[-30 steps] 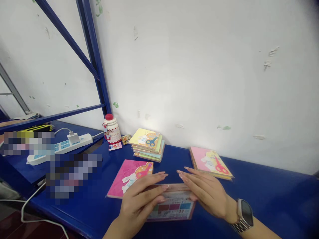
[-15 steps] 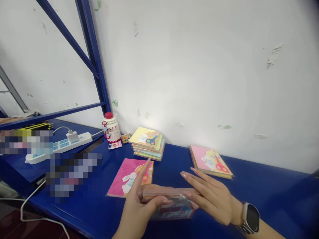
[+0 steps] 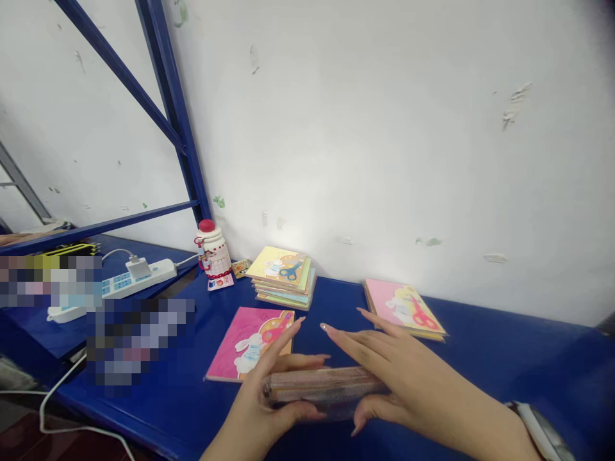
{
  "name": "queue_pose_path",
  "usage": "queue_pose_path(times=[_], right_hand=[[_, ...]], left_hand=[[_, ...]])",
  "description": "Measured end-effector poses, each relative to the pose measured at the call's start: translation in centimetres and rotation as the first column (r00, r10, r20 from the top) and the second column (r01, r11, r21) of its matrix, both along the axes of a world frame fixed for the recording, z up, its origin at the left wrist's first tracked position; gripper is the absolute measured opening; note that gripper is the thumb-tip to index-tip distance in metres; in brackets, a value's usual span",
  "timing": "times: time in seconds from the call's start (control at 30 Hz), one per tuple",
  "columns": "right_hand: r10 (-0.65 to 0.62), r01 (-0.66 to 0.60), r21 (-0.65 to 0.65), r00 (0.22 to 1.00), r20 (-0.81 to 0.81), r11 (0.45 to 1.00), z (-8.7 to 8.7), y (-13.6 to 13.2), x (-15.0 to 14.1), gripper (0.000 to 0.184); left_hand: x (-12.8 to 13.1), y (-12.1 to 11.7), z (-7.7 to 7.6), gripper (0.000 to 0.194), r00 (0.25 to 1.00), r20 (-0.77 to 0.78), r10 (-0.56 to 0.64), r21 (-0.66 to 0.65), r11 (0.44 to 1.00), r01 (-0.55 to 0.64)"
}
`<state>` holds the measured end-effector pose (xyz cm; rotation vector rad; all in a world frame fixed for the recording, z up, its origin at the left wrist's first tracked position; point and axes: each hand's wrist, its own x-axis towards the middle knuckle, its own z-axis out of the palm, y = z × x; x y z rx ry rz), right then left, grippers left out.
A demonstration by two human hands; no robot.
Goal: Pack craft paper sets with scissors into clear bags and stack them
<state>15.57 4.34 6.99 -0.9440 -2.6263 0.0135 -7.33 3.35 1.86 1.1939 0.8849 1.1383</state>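
Upright on its edge near the front of the desk stands a small stack of plastic-wrapped booklets (image 3: 331, 384), its narrow top edges facing me. My left hand (image 3: 269, 390) clasps the left end, thumb across the near face and fingers behind. At the right end, my right hand (image 3: 379, 365) holds it too, its thumb low in front and its fingers reaching over the far side. A magenta booklet with a rabbit and scissors picture (image 3: 240, 339) lies flat just beyond my left hand. Behind my right hand is a pink-covered pile (image 3: 389, 301) with red scissors printed on it.
A taller pile of wrapped booklets, yellow on top (image 3: 269, 262), sits near the wall. Left of it stand a red-capped bottle (image 3: 216, 256) and small packets. A white power strip (image 3: 120, 290) lies on the left desk, beside a blue metal frame (image 3: 168, 96).
Both hands have shifted from resting over the stack to gripping its ends. The stack has tipped from showing its colourful printed face to showing its edges.
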Motion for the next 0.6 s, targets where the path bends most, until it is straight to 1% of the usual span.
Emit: queue_pose_path(times=[0.07, 0.1, 0.17, 0.23, 0.33, 0.43, 0.53, 0.6], right_hand=[[0.016, -0.02, 0.067, 0.998, 0.065, 0.998, 0.0, -0.1, 0.3, 0.078], [0.019, -0.029, 0.107, 0.996, 0.087, 0.994, -0.1, -0.1, 0.4, 0.071], [0.035, -0.051, 0.184, 0.995, 0.091, 0.982, -0.3, -0.2, 0.7, 0.058], [0.059, -0.071, 0.245, 0.997, 0.054, 0.967, -0.7, -0.1, 0.9, 0.052], [0.088, -0.09, 0.295, 0.996, 0.019, 0.951, -1.2, 0.1, 1.1, 0.049], [0.105, -0.118, 0.304, 0.993, 0.059, 0.945, -1.7, 0.5, 1.4, 0.049], [0.12, -0.145, 0.307, 0.988, 0.099, 0.94, -2.3, 0.8, 1.7, 0.053], [0.125, -0.151, 0.322, 0.987, 0.101, 0.935, -2.6, 0.9, 1.8, 0.054]], left_hand=[[-0.3, 0.1, 0.0, 0.072, 0.993, -0.112, 0.04, -0.001, 0.999, -0.04], [-0.3, 0.2, 0.0, 0.064, 0.986, -0.151, 0.065, 0.011, 0.998, -0.065], [-0.3, 0.5, -0.1, 0.054, 0.976, -0.182, 0.116, 0.039, 0.993, -0.11], [-0.1, 0.9, -0.2, 0.05, 0.971, -0.183, 0.156, 0.041, 0.988, -0.151], [0.4, 1.3, -0.4, 0.046, 0.971, -0.133, 0.199, 0.021, 0.98, -0.198], [0.8, 1.6, -0.4, 0.045, 0.97, -0.059, 0.234, -0.001, 0.972, -0.235], [0.9, 1.8, -0.4, 0.044, 0.96, -0.044, 0.276, -0.02, 0.961, -0.277], [0.8, 1.8, -0.4, 0.042, 0.958, -0.039, 0.283, -0.021, 0.959, -0.284]])
